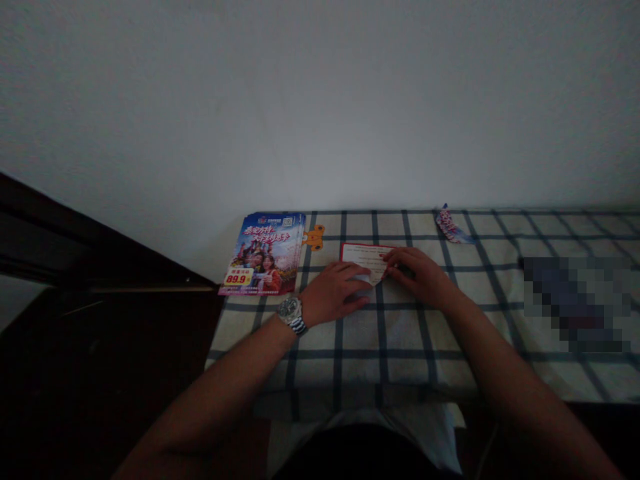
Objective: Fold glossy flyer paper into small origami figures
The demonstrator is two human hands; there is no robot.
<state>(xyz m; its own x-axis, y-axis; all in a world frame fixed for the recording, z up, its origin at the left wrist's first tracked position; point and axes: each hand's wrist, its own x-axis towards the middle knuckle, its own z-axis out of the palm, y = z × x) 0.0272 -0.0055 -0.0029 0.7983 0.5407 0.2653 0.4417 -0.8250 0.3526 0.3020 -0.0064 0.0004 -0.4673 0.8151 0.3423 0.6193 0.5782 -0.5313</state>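
Observation:
A white sheet of paper with a red border (361,256) lies on the checked cloth (400,333). My left hand (336,291), with a metal watch on its wrist, rests flat on the sheet's lower left part, fingers stretched out. My right hand (419,273) lies on the sheet's right end, its fingertips pressing down on a folded edge. The lower part of the sheet is hidden under both hands.
A stack of colourful leaflets (264,253) lies at the cloth's left edge, with a small orange figure (314,237) beside it. A folded leaflet piece (450,225) sits at the back by the white wall. A blurred dark patch (575,303) is at right. Dark furniture stands at left.

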